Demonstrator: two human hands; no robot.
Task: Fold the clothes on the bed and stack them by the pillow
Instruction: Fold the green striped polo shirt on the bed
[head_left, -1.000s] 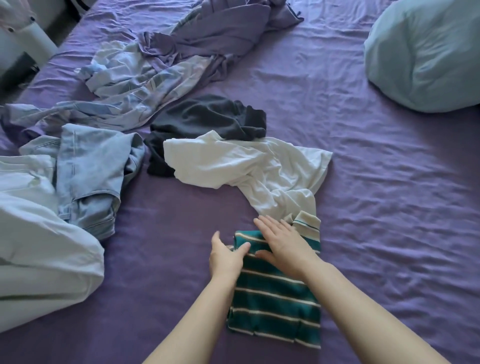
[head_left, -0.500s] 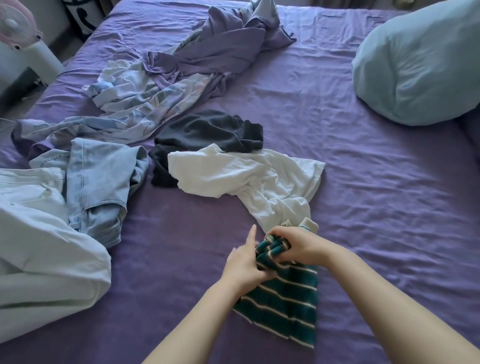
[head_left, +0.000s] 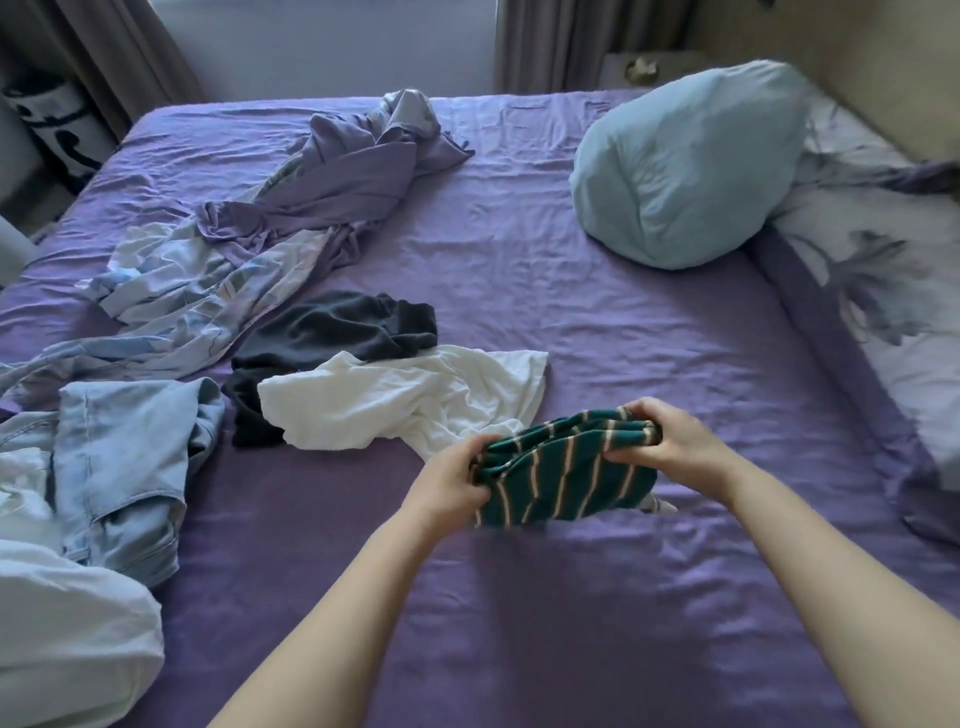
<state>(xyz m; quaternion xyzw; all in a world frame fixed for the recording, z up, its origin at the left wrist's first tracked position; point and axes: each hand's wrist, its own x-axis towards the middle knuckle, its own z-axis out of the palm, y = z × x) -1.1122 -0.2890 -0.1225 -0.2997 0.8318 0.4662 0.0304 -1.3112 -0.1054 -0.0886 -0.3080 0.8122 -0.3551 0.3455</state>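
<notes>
The purple bed sheet (head_left: 519, 597) now shows bare where the folded green striped shirt (head_left: 561, 467) lay flat a second ago; the shirt is lifted off it, held as a bundle between both hands. The left hand (head_left: 449, 483) curls its fingers round the shirt's left end, and the right hand (head_left: 675, 447) pinches the right end, thumb under. The light blue pillow (head_left: 685, 166) lies well apart, open sheet between. The white T-shirt (head_left: 405, 400) lies just behind the bundle.
</notes>
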